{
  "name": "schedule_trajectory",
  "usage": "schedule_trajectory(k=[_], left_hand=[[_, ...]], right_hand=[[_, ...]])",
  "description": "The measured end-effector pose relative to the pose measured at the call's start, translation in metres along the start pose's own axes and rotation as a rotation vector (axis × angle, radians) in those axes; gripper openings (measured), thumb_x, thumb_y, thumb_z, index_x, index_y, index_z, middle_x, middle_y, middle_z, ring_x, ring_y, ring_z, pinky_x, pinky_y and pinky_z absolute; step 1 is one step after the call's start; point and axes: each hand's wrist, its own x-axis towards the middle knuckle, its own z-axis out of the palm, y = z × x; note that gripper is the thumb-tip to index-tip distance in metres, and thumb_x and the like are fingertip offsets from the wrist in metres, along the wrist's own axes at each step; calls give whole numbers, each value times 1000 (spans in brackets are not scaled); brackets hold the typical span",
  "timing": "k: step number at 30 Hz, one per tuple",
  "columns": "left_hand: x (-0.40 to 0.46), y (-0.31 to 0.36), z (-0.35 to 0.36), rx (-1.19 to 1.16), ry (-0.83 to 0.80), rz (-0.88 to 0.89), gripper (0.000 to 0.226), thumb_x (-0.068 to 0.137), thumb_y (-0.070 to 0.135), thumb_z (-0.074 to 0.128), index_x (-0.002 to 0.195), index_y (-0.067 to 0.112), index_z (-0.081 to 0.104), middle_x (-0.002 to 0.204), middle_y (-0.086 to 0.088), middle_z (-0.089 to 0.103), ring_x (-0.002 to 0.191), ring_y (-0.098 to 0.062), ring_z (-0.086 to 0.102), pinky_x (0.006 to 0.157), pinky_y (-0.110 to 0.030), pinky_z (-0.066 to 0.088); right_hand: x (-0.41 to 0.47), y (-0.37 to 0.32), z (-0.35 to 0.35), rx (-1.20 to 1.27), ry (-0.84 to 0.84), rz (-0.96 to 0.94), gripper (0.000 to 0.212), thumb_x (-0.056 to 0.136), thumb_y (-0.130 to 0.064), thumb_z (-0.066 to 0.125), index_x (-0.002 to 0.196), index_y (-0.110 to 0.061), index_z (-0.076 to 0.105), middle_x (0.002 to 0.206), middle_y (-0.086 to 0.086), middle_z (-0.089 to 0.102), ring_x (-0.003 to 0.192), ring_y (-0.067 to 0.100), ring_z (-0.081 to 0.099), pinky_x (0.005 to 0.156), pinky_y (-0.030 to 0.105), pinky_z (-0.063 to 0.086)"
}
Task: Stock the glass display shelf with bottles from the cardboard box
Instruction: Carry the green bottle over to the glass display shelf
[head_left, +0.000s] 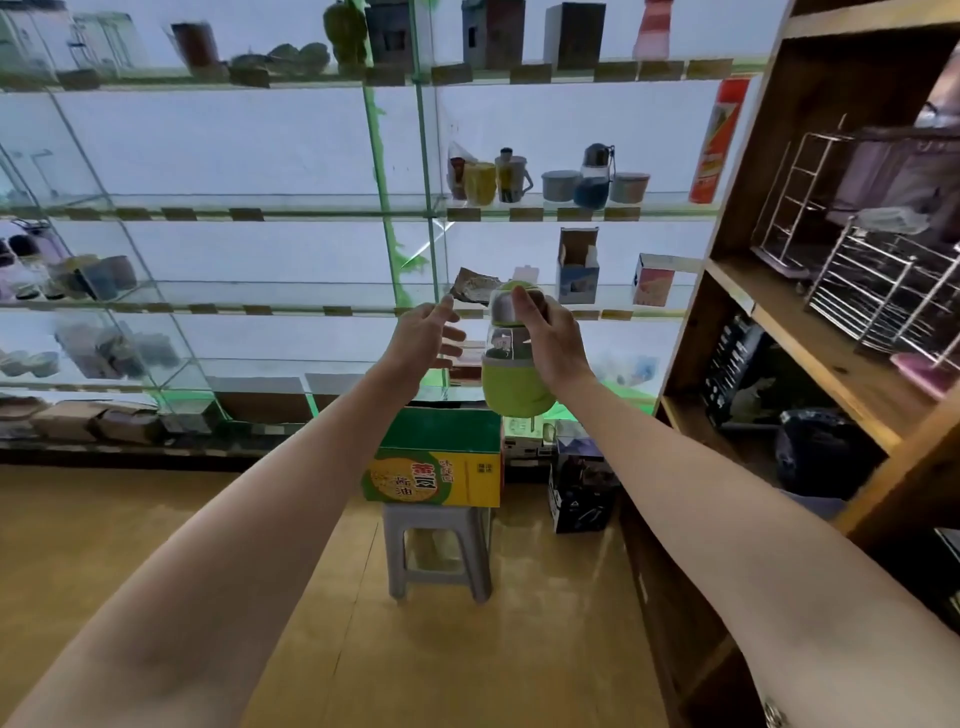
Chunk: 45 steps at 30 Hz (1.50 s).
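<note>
While R hand (553, 340) grips bottle (511, 358) upright, cap up, L hand (423, 338) fingers spread.

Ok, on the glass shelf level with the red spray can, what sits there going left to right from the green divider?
Yellow cup → lidded mug → grey container → blue-sleeved bottle → second grey container → red spray can.

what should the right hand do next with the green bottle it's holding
Probably carry the green bottle forward and set it upright on the glass shelf just behind it. The right hand grips it by the cap end, held in the air above the cardboard box, and the left hand is open beside it, free to steady it.
</note>
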Motion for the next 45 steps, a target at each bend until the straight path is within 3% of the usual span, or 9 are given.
schedule_trajectory(k=[7, 13, 17, 24, 27, 30, 35, 40, 45], left_hand=[[79, 1, -6, 4, 52, -16, 44, 105, 41, 43, 113, 2, 62, 108, -20, 70, 88, -31, 67, 88, -47, 54], [128, -6, -7, 11, 90, -34, 42, 104, 41, 44, 110, 4, 63, 105, -18, 71, 84, -28, 67, 80, -41, 54], [147, -21, -10, 17, 98, -63, 39, 104, 39, 46, 112, 4, 63, 104, -17, 71, 85, -28, 67, 82, -42, 55], [180, -54, -34, -6, 100, -116, 39, 104, 38, 47, 115, 4, 62, 106, -19, 70, 86, -27, 65, 83, -42, 54], [196, -67, -50, -12, 98, -135, 40, 103, 38, 48, 115, 2, 62, 97, -14, 69, 84, -26, 64, 78, -39, 52], [213, -80, -67, -31, 83, -143, 41, 103, 38, 48, 115, 0, 61, 100, -17, 69, 86, -28, 63, 81, -44, 54], [249, -89, -108, -38, 58, -148, 39, 104, 34, 48, 116, -1, 61, 96, -13, 67, 85, -28, 63, 89, -51, 54], [276, -103, -145, -44, 30, -173, 37, 104, 33, 48, 117, 0, 60, 91, -10, 65, 82, -27, 62, 75, -38, 54], [302, -114, -173, -60, 12, -163, 34, 103, 34, 49, 111, 4, 62, 91, -11, 66, 78, -26, 63, 72, -35, 53]], right_hand=[[76, 21, 25, 8, -53, -8, 66, 80, -73, 46, 109, -17, 65, 102, 7, 69, 99, 26, 65, 93, 47, 52], [123, 36, 42, 13, -43, -34, 48, 76, -78, 45, 80, -34, 64, 79, -9, 67, 78, 13, 63, 70, 33, 47], [142, 50, 58, 43, -93, -13, 42, 82, -73, 49, 76, -34, 64, 79, 9, 64, 79, 27, 63, 78, 46, 52], [167, 74, 109, 8, -126, 38, 38, 82, -74, 47, 70, -43, 63, 71, -11, 60, 76, 18, 63, 79, 41, 47], [179, 83, 135, 50, -164, 75, 53, 82, -74, 50, 85, -24, 65, 79, -2, 64, 86, 31, 69, 87, 49, 51], [191, 86, 161, 34, -164, 62, 74, 77, -79, 47, 89, -7, 60, 82, 7, 61, 82, 26, 63, 80, 41, 47], [213, 80, 209, 49, -124, 78, 70, 85, -69, 48, 97, -1, 63, 98, 28, 65, 89, 38, 65, 87, 50, 50], [226, 82, 254, 61, -81, 125, 65, 85, -70, 48, 96, -8, 67, 97, 21, 70, 96, 36, 67, 92, 51, 51], [235, 86, 285, 51, -95, 101, 54, 88, -67, 47, 91, -17, 68, 79, 3, 62, 76, 17, 58, 78, 39, 47]])
